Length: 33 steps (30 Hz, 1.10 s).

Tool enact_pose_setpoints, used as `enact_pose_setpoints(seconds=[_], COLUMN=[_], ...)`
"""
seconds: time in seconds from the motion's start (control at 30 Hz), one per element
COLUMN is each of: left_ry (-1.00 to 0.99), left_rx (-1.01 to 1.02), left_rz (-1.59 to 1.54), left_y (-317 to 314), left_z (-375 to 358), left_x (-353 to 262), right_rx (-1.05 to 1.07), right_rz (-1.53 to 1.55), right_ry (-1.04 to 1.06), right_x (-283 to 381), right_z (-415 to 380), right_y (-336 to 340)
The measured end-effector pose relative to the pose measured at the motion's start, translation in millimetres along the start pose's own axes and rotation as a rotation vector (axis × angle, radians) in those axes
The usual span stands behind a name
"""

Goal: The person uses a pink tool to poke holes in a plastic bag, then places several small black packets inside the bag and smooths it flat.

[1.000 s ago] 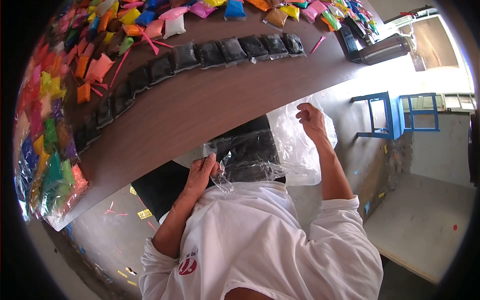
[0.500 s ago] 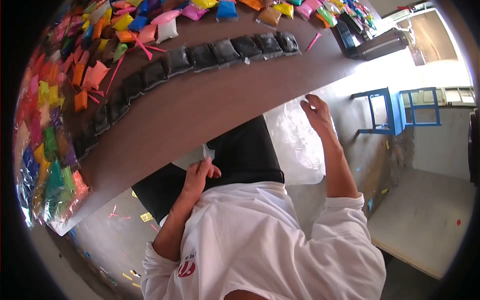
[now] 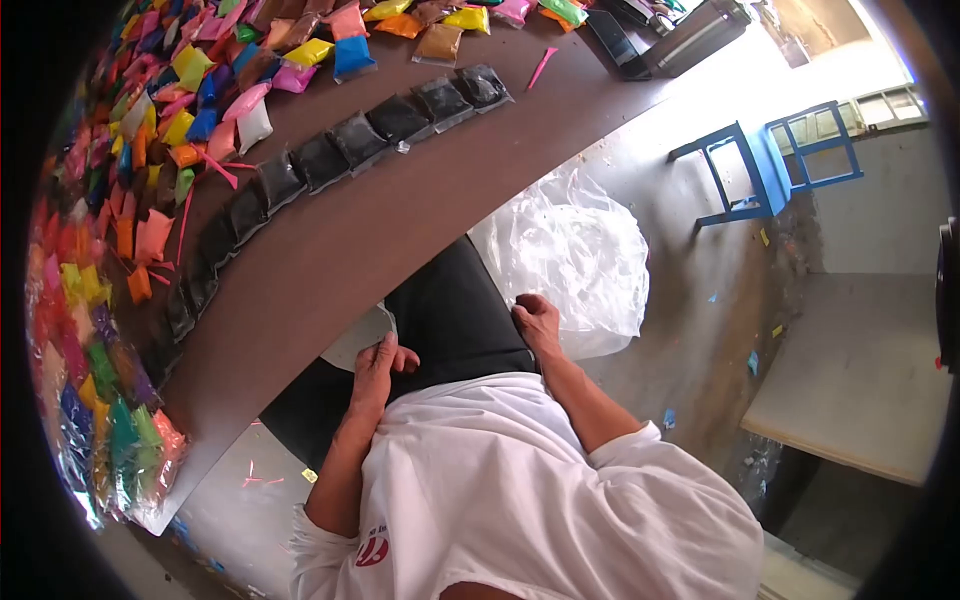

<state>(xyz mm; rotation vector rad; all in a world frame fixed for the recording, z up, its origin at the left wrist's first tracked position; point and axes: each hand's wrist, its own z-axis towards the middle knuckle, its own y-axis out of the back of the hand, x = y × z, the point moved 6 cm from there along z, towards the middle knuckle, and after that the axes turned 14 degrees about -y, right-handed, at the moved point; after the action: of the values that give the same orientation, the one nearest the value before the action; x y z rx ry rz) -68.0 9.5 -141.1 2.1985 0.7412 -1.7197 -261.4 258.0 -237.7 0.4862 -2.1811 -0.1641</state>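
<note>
My left hand [image 3: 376,372] rests over my lap near the table edge, thumb apart from loosely bent fingers, with nothing visible between them. A pale curved edge [image 3: 388,316] shows just beyond its thumb. My right hand [image 3: 537,325] is closed at my thigh, its fingers curled together; I cannot tell what is in them. Right behind it a large clear plastic bag [image 3: 590,250] hangs or lies beside my leg. On the brown table [image 3: 330,235] ahead, a curved row of black-filled clear packets [image 3: 321,161] follows the near edge.
Small colorful packets [image 3: 205,122] are heaped over the table's far and left side. Pink strips [image 3: 541,68] lie among them. A metal flask [image 3: 700,38] and a dark flat device [image 3: 617,45] lie at the far right. A blue chair [image 3: 765,170] stands beyond the bag.
My right hand has come back from beside the table edge to my thigh, its fingers now curled. The clear bag shows more fully. The view has shifted; my left hand stays over my lap.
</note>
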Motion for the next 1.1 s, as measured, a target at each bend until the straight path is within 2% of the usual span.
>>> enact_pose_setpoints(seconds=[0.07,0.13,0.2,0.27,0.4,0.47,0.53,0.57,0.67,0.7,0.83,1.03,1.1], left_ry=[-0.008,-0.012,0.005,-0.014,-0.06,-0.089,-0.099,-0.098,-0.146,-0.15,-0.124,-0.117,-0.134], left_rx=[-0.003,0.001,0.01,0.039,0.107,0.125,0.15,0.166,0.159,0.144,0.116,0.2,0.258], left_rz=[-0.039,-0.032,-0.007,0.018,0.013,-0.006,-0.005,-0.005,0.039,0.092,0.195,0.269,0.205], left_y=[-5.0,-3.6,-3.2,-5.3,-15.6,-20.7,-22.7,-23.2,-14.0,-10.1,-6.4,-18.9,-20.5], left_z=[2.3,1.5,-1.5,2.8,3.2,4.7,4.6,4.7,3.2,1.0,-3.8,-5.1,-1.8], left_x=[-5.5,-3.9,-1.7,-6.2,-21.6,-33.3,-34.8,-35.4,-19.0,-12.4,-8.3,-20.1,-20.2], right_rx=[0.032,-0.018,-0.015,0.078,0.176,0.242,0.462,0.424,0.415,0.416,0.391,0.575,0.559], right_rz=[0.156,0.427,0.517,0.659,0.773,0.871,0.937,0.96,0.96,0.951,0.896,0.766,0.716], right_ry=[-0.112,-0.13,-0.085,-0.071,-0.069,-0.149,-0.147,-0.164,-0.124,-0.248,-0.261,-0.155,-0.208], right_x=[7.3,58.0,101.3,144.1,186.4,190.5,193.0,191.7,179.6,168.5,161.9,171.8,163.9], right_z=[-10.3,-30.6,-36.6,-53.5,-66.7,-58.6,-47.3,-49.0,-41.2,-42.6,-70.5,-98.5,-112.5], right_y=[16.3,36.4,52.2,49.3,9.1,-25.7,-65.0,-77.8,-82.9,-81.0,-65.9,-65.1,-77.1])
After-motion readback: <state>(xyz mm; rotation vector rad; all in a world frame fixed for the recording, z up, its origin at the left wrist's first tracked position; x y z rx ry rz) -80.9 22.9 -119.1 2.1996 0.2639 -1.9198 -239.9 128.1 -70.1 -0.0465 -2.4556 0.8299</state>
